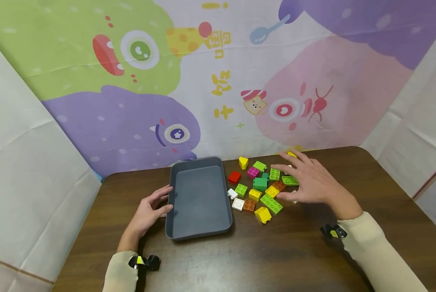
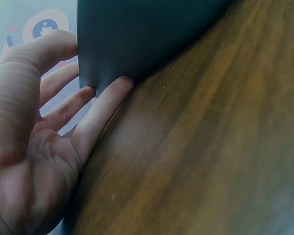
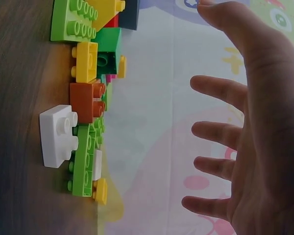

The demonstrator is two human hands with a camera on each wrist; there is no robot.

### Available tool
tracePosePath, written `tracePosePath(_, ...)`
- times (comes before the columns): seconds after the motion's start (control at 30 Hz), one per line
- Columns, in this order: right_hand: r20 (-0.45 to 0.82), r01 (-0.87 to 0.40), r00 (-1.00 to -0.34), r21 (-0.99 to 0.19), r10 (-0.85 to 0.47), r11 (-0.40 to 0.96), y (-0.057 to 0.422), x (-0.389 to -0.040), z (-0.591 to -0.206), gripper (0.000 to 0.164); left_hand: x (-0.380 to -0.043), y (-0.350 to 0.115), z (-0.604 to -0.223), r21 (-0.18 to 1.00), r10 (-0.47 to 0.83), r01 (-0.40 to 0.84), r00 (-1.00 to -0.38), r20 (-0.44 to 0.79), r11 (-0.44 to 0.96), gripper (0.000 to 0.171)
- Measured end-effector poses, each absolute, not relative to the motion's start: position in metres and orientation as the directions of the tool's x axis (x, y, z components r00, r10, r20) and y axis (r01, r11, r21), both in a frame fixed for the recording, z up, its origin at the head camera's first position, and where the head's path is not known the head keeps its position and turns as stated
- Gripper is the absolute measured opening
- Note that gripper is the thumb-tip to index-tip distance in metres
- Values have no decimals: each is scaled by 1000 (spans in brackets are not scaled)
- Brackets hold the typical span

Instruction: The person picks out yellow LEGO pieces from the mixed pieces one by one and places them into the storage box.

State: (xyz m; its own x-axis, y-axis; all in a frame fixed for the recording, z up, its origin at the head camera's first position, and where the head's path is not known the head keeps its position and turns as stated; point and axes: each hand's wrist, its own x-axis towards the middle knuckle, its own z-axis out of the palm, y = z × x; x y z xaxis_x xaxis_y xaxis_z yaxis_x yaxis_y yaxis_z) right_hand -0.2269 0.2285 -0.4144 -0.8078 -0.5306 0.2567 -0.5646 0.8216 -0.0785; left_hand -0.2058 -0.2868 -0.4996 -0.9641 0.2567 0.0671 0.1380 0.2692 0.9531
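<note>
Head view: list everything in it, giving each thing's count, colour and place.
Tray: one, dark grey, on the table, left of the bricks
Toy bricks: about twenty, some partly hidden; yellow, green, white, brown, red, magenta; right of the tray
Table: one, dark brown, under tray and bricks
Printed sheet: one, multicoloured, behind the table
Side panels: two, white, one each side
Wrist devices: two, black and yellow, one per wrist
Sleeves: two, cream, on both arms
Left hand: one, bare, touching the tray's left side
Right hand: one, bare, above the rightmost bricks
</note>
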Motion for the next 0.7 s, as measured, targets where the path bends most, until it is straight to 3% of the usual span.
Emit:
tracePosePath(0.37, 317, -597, -769, -44, -555, 801, 227, -237, -403, 83, -204, -289, -498, 951, 259, 130, -964, 55, 282, 64)
tracePosePath(0.7, 322, -627, -757, -114, -569, 771, 209, -237, -395, 84, -203, -288, -498, 949, 269, 136, -961, 57, 284, 63)
